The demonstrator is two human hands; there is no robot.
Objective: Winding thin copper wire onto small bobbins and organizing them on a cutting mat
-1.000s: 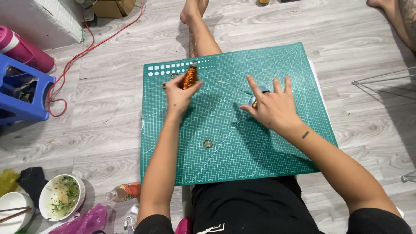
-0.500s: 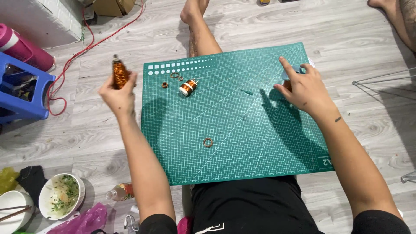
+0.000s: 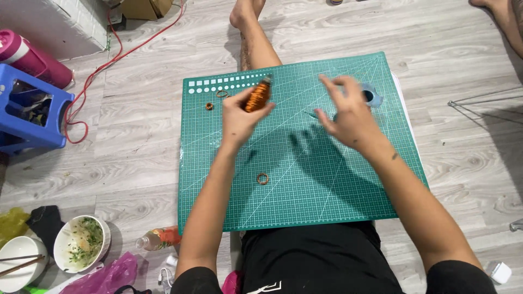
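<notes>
Above green gridded cutting mat (image 3: pixel 327 185) | small spool of orange copper wire (image 3: pixel 257 96) pinched by left hand (image 3: pixel 239 115) | judged light, rigid; best gripped across the winding | right hand (image 3: pixel 348 111) spread open, nothing held

We have open room across the near half of the green gridded cutting mat (image 3: pixel 327 201), where only one small copper wire ring (image 3: pixel 262 178) lies in the way. Toward the far left corner, two more small copper rings (image 3: pixel 209 106) sit close together (easy to sweep aside by accident), and a pale blue round tape dispenser (image 3: pixel 372 97) blocks the far right. Left of the mat, bare wooden floor (image 3: pixel 136 158) runs to the blue plastic stool (image 3: pixel 30 117).
</notes>
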